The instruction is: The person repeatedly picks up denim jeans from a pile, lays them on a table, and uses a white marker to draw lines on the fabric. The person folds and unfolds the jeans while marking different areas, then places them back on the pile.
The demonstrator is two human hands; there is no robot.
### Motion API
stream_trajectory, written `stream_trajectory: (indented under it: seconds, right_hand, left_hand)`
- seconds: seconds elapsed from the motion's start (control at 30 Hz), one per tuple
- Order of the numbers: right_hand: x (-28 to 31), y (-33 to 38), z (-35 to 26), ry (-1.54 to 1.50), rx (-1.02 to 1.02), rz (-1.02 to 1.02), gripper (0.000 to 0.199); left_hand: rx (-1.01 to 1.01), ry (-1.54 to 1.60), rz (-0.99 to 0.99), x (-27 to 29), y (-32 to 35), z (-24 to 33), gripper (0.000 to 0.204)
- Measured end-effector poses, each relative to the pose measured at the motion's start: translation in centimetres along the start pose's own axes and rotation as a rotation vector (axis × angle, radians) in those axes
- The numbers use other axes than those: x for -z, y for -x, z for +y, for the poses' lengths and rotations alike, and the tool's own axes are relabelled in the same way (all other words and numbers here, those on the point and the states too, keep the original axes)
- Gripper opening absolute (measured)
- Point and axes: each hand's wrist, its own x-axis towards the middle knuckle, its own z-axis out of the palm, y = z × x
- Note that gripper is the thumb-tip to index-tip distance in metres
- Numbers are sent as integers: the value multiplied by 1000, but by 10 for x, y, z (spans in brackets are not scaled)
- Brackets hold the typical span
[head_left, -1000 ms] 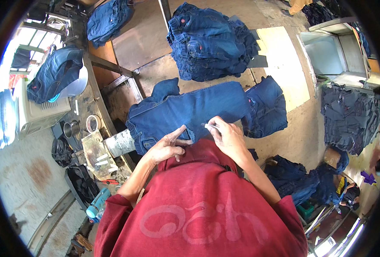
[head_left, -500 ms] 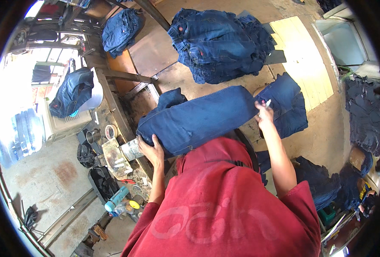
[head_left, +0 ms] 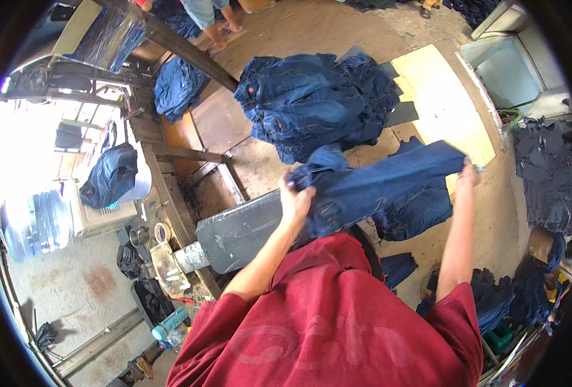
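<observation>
A blue denim pair of jeans [head_left: 382, 184] stretches between my two hands. My left hand [head_left: 295, 203] is closed on its bunched left end, close to the right end of a long dark padded form [head_left: 241, 231]. Most of that form lies bare, with a pale round post [head_left: 192, 257] at its left end. Out to the right, my right hand [head_left: 467, 175] grips the far end of the jeans. A small light-coloured stick pokes out beside its fingers, too small to name. Beneath the stretched jeans, another folded denim piece [head_left: 418, 209] lies on the floor.
A large heap of jeans [head_left: 315, 97] lies ahead. At left stand a workbench with a tape roll [head_left: 162, 232], a teal bottle [head_left: 170, 322] and a big water jug [head_left: 34, 222]. A wooden post [head_left: 189, 48] slants above. Another person's legs [head_left: 205, 19] show at the top.
The jeans have slid rightward off the dark form, uncovering it. Both hands moved right with them. The view has shifted, and another person's legs now show at the top.
</observation>
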Motion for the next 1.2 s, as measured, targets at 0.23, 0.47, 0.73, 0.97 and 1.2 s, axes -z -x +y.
stream_trajectory:
  seconds: [0.23,0.47,0.73,0.97,1.2]
  right_hand:
    - [40,-42,-276,-450,253,-5,36]
    - [-23,-14,-263,-176,116,-401,42]
    - [-32,52,80,808,98,-787,50]
    - [55,167,251,1681,235,-633,95]
    - [88,155,265,1370,523,-657,52]
  left_hand:
    - [-115,491,-591,-106,-62,181,93]
    - [-684,326,-629,-50,-137,268,69]
    - [-552,-1197,13,126,-237,112,56]
    - [-503,-1238,-75,200,-100,-46,42]
    - [-698,-1009,119,86,-45,-27,31]
